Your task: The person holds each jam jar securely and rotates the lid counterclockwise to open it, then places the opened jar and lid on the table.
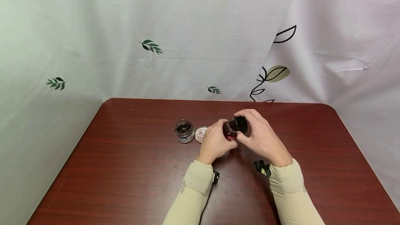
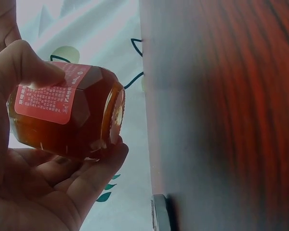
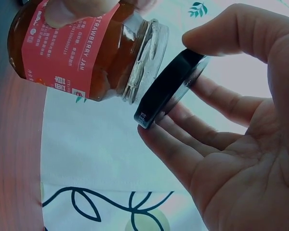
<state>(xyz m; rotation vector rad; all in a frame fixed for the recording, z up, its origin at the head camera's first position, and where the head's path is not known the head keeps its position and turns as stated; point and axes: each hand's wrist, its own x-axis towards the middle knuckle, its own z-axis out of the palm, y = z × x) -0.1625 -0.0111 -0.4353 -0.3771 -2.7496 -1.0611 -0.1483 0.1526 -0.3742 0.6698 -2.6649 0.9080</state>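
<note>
My left hand [image 1: 215, 141] grips a strawberry jam jar [image 3: 111, 72] around its body, thumb over the red label [image 2: 43, 103]. The jar is tilted above the table, its mouth towards my right hand [image 1: 262, 136]. That hand pinches a black lid [image 3: 168, 89] by its rim, between thumb and fingers. In the right wrist view the lid is off the jar's threads, at an angle close to the mouth. The left wrist view shows the jar's base and amber-red contents.
A second glass jar [image 1: 184, 133], uncovered with dark contents, stands left of my hands. Its neighbour is a pale patterned lid [image 1: 200, 133] lying flat, partly hidden by my left hand. The dark red table [image 1: 131, 169] ends at a white curtain [image 1: 187, 61].
</note>
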